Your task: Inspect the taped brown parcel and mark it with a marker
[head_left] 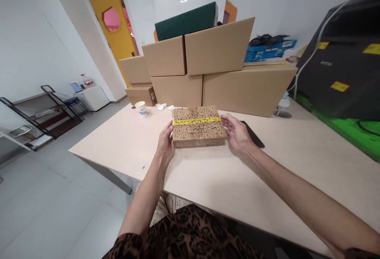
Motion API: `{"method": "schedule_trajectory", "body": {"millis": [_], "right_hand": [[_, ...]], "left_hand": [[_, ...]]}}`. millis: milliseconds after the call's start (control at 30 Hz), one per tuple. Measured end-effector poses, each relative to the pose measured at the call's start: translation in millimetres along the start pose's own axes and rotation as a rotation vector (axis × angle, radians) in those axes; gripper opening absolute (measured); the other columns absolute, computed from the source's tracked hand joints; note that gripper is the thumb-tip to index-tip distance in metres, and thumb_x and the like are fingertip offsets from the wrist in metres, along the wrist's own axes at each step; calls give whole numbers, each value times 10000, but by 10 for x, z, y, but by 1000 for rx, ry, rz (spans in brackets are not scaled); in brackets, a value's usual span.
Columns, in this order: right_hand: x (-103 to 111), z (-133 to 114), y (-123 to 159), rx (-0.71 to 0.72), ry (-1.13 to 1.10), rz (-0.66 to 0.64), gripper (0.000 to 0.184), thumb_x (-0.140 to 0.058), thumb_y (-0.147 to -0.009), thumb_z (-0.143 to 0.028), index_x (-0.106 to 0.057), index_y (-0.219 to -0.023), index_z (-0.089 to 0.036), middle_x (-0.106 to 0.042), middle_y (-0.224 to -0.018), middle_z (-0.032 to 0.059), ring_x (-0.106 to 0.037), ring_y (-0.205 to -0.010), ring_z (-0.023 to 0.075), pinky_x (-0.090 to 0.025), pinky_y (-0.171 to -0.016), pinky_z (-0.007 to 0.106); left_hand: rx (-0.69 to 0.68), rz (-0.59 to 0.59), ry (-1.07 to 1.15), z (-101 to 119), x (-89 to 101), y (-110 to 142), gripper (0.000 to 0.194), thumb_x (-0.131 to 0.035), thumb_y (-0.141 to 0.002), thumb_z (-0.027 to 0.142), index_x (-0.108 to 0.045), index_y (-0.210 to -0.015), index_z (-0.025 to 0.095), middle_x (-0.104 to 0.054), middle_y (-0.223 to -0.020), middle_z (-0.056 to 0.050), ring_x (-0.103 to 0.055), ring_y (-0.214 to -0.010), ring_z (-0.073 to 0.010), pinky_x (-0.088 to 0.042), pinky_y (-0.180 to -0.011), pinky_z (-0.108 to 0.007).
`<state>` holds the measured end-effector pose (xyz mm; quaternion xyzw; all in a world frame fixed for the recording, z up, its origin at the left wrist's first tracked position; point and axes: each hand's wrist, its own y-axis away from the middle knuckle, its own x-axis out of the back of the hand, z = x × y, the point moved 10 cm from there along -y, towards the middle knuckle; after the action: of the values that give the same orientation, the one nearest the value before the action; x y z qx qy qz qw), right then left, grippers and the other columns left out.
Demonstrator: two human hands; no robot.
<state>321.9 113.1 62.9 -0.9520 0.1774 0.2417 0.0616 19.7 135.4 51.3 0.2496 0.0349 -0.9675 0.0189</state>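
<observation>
Two hands [165, 138] [236, 132] flank a flat, speckled, rectangular cardboard box [198, 127].

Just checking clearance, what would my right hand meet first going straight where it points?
Most likely the right side of the speckled cardboard box with yellow tape; your right hand may already touch it.

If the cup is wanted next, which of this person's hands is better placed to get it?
Probably the left hand: it is at the left side of the box, nearer the cup. The right hand is at the opposite side and would have to reach past the box.
</observation>
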Motion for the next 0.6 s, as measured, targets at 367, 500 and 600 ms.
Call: {"method": "schedule_trajectory", "body": {"millis": [367,500,600], "right_hand": [[-31,-70,-23,38,-76,-60,362,-810,-685,-601,-763,-781,-254,-728,-751,20,-626,-713,184,-491,-651,317],[18,-20,-16,15,56,-5,328,-808,-691,-568,-739,-790,-264,-747,-782,17,-647,-750,206,-474,-626,322],[-59,-23,24,21,138,-59,352,-773,-736,-609,-751,-878,-288,-793,-951,17,-697,-936,235,-532,-712,336]], "left_hand": [[-69,-5,168,150,36,-14,445,-809,-794,611,-783,-1038,239,-803,-1151,-49,-677,-1272,-283,-521,-1042,-374],[-79,-28,104,169,-61,50,475,-796,-800,613,-786,-1087,235,-815,-1181,-46,-671,-1310,-297,-518,-1086,-389],[-9,16,51,81,-53,86,457,-750,-849,626,-790,-1073,230,-824,-1176,-48,-675,-1317,-299,-512,-1119,-405]]}}
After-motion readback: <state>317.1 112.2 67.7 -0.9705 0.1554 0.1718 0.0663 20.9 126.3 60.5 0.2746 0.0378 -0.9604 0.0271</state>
